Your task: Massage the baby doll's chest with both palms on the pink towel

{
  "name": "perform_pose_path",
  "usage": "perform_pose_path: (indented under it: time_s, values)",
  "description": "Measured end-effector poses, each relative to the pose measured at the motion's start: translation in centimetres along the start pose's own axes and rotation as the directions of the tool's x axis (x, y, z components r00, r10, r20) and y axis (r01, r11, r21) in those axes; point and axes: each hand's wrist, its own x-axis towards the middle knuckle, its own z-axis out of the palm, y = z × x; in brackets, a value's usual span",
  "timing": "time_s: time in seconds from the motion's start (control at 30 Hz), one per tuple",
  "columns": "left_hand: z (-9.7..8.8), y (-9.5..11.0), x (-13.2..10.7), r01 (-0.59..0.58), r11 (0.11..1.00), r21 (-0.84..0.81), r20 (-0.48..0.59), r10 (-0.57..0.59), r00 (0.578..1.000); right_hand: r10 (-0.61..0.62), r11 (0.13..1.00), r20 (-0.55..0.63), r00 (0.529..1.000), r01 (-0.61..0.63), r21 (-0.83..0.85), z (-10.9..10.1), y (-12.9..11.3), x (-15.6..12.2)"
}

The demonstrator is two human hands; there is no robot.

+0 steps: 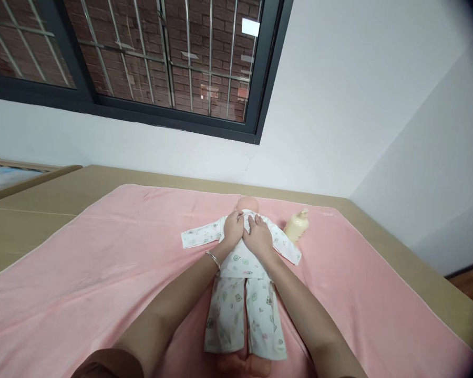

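A baby doll (247, 202) lies stretched out on a pink blanket, its head toward the wall. It wears a white long-sleeved shirt (242, 265) and matching trousers (226, 315), both with a small print. The sleeves spread to either side. My left hand (233, 229) is at the shirt's upper chest, its fingers bent together by the collar. Beside it, my right hand (258, 236) rests on the chest with its fingers stretched toward the neck. Both hands cover much of the shirt's upper front. The doll's feet (244, 363) show below the trouser legs.
A cream-coloured pump bottle (297, 226) stands by the doll's sleeve on the right. The pink blanket (142, 247) covers a wooden surface (59, 191). Behind are a white wall (319, 105) and a dark-framed window (256, 105) with metal bars.
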Motion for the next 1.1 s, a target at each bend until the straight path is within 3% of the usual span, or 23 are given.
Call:
perform_pose_path:
  time_s: [0.23, 0.4, 0.6, 0.87, 1.1]
  values:
    - [-0.2, 0.5, -0.6, -0.17, 0.967, 0.188, 0.081, 0.157, 0.984, 0.154, 0.988, -0.078, 0.985, -0.155, -0.007, 0.8, 1.2, 0.9]
    - [-0.3, 0.6, -0.6, -0.161, 0.967, 0.199, 0.041, 0.156, 0.987, 0.036, 0.998, -0.147, 0.988, -0.044, -0.049, 0.9, 1.1, 0.8]
    - [-0.4, 0.8, -0.6, -0.124, 0.934, 0.336, 0.035, 0.119, 0.992, -0.095, 0.993, -0.145, 0.985, 0.104, 0.051, 1.1, 2.4, 1.3]
    - [-0.8, -0.5, 0.0, -0.245, 0.895, 0.374, 0.199, 0.18, 0.963, -0.037, 0.993, -0.101, 0.994, 0.047, 0.105, 1.0, 3.1, 1.6]
    - [-1.1, -1.1, -0.3, -0.293, 0.892, 0.343, 0.209, 0.232, 0.95, -0.013, 0.995, -0.059, 0.998, 0.019, 0.103, 1.2, 3.1, 1.7]
